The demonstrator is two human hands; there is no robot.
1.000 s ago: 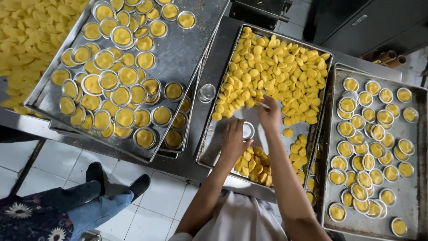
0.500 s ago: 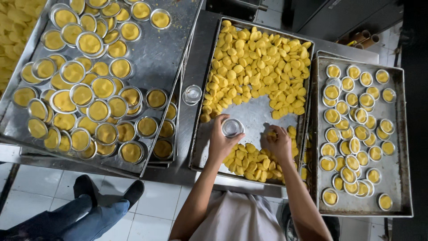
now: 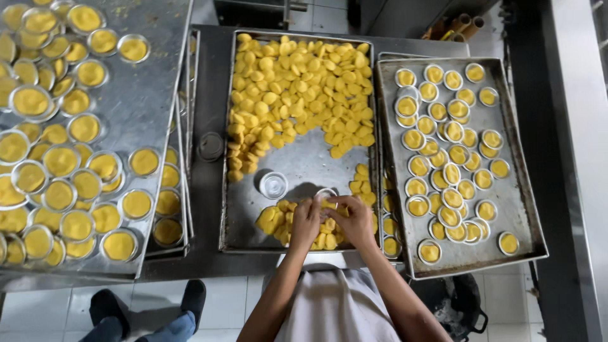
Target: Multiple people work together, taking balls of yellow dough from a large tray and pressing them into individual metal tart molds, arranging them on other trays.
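Note:
Both my hands meet over the near edge of the middle metal tray (image 3: 297,168). My left hand (image 3: 305,221) and my right hand (image 3: 354,218) together hold a small round tin mould (image 3: 327,195) with yellow dough at it. Under them lies a heap of yellow dough discs (image 3: 278,218). An empty round tin mould (image 3: 273,184) stands on the bare tray just to the left. The far half of the tray is covered by many yellow dough discs (image 3: 297,88).
A tray (image 3: 522,190) of several dough-filled tin moulds lies on the right. A big tray (image 3: 155,95) of filled moulds sits on the left, overlapping another beneath. A round lid (image 3: 211,145) rests between trays. Another person's feet (image 3: 145,310) stand on the tiled floor at lower left.
My hands have drawn together at the tray's near edge around one mould. The other mould now stands alone on the tray. The view has shifted right and zoomed closer.

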